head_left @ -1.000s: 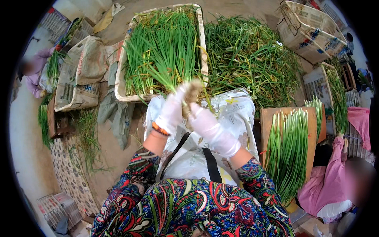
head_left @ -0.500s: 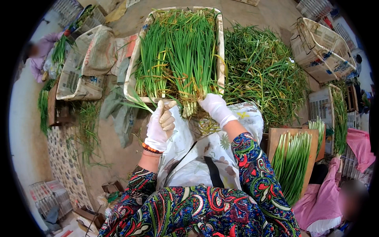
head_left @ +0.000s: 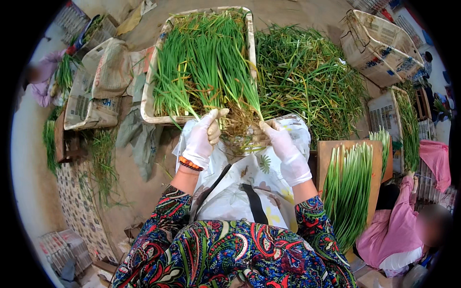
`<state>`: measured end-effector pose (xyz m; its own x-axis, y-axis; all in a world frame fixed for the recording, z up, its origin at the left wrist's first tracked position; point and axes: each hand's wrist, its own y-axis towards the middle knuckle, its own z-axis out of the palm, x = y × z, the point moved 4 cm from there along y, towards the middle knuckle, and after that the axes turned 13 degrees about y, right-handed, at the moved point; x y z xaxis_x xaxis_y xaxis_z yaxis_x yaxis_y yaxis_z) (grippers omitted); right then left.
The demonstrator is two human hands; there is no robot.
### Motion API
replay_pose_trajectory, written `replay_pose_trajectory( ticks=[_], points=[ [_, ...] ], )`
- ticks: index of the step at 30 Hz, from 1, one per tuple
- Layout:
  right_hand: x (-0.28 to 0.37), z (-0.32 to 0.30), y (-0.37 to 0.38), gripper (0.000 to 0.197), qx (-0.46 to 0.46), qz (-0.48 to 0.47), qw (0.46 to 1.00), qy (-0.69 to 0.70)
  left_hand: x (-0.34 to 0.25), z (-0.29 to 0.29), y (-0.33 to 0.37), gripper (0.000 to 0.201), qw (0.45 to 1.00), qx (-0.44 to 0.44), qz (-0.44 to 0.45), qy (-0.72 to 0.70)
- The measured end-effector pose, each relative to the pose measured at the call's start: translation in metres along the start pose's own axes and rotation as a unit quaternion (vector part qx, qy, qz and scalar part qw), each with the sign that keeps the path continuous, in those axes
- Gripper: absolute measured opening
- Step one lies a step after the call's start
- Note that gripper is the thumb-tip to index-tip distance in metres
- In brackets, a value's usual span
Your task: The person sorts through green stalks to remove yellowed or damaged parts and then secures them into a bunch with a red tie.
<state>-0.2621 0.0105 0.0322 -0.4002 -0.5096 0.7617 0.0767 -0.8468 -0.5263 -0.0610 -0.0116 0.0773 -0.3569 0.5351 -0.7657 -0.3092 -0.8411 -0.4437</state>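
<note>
In front of me stands a dirty white plastic crate (head_left: 252, 45) filled with long green garlic chives (head_left: 201, 57), their pale root ends toward me. My left hand (head_left: 202, 138), in a white glove with an orange bead bracelet at the wrist, is closed on a few chives (head_left: 186, 106) that lean out to the upper left. At the crate's near right corner my gloved right hand (head_left: 287, 150) pinches the pale ends of some chives (head_left: 250, 98); their leaves still lie over the crate. Brownish roots and dry leaves (head_left: 237, 122) hang between both hands, above the patterned white apron (head_left: 240, 187) on my lap.
Right of the crate spreads a large heap of loose leaves (head_left: 307, 77). A wooden board (head_left: 322, 153) holding cleaned chives (head_left: 350, 187) stands near my right arm. Another white crate (head_left: 79, 108) with sacks is at left. A person in pink (head_left: 391, 225) sits at lower right.
My right hand has shifted from the thick bunch of root ends to a few chives at the right. The left hand keeps its chives. The view has shifted slightly.
</note>
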Motion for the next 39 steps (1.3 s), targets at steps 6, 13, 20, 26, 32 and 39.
replay_pose_trajectory(
  ticks=[6, 13, 20, 26, 32, 39],
  points=[
    [-0.013, 0.012, -0.039, 0.03, 0.081, -0.007, 0.984, 0.157, -0.013, 0.04, -0.004, 0.031, 0.991, 0.013, -0.004, 0.132],
    [-0.047, 0.022, -0.045, 0.02, 0.099, -0.065, 0.993, -0.013, 0.003, 0.032, 0.032, 0.018, 0.975, -0.005, -0.091, 0.202],
    [-0.013, 0.026, -0.017, 0.027, 0.015, -0.111, 0.991, -0.079, 0.003, 0.033, 0.029, 0.017, 0.977, -0.009, -0.043, 0.209],
    [-0.006, 0.024, 0.021, 0.027, -0.005, -0.155, 0.981, -0.121, -0.005, 0.045, 0.032, 0.021, 0.969, -0.052, -0.019, 0.243],
    [0.004, 0.029, 0.007, 0.024, 0.063, -0.124, 0.988, 0.068, -0.011, 0.021, 0.047, 0.025, 0.992, -0.016, -0.013, 0.123],
    [0.02, -0.05, -0.006, 0.037, -0.041, -0.127, 0.986, -0.098, -0.054, 0.0, 0.055, 0.032, 0.998, -0.011, 0.064, -0.003]
  ],
)
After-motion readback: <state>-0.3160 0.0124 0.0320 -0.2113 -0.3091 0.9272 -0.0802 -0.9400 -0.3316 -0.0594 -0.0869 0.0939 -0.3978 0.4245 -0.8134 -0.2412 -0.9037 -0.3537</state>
